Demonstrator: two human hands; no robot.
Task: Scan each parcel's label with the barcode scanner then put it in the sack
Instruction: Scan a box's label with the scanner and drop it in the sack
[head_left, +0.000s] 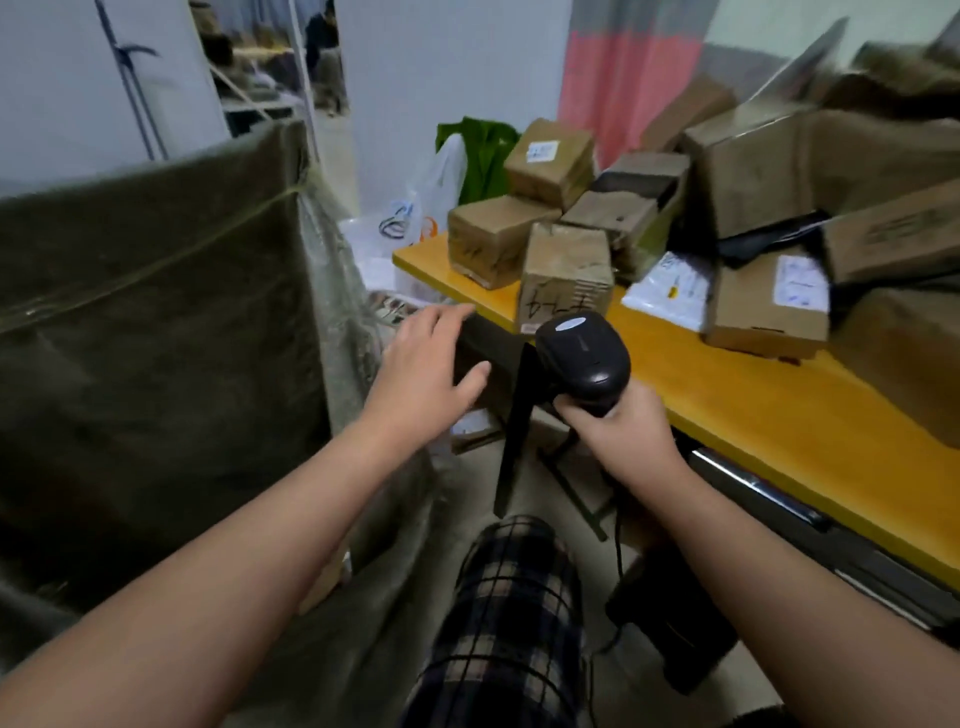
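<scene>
The left hand (426, 364) is open, fingers straight and slightly spread, holding nothing; it hangs just beside the near corner of the yellow counter (753, 405), and whether it touches the edge cannot be told. The right hand (618, 431) is curled tight round the handle of the black barcode scanner (584, 353), whose rounded head points toward the counter. Just beyond the scanner stands a brown cardboard parcel (566, 275) with dark handwriting on its side, too unclear to read. A taped box (550, 156) farther back and another box (769, 306) to the right carry white labels, print blurred. The dark olive sack (156, 312) stands open-topped at left.
</scene>
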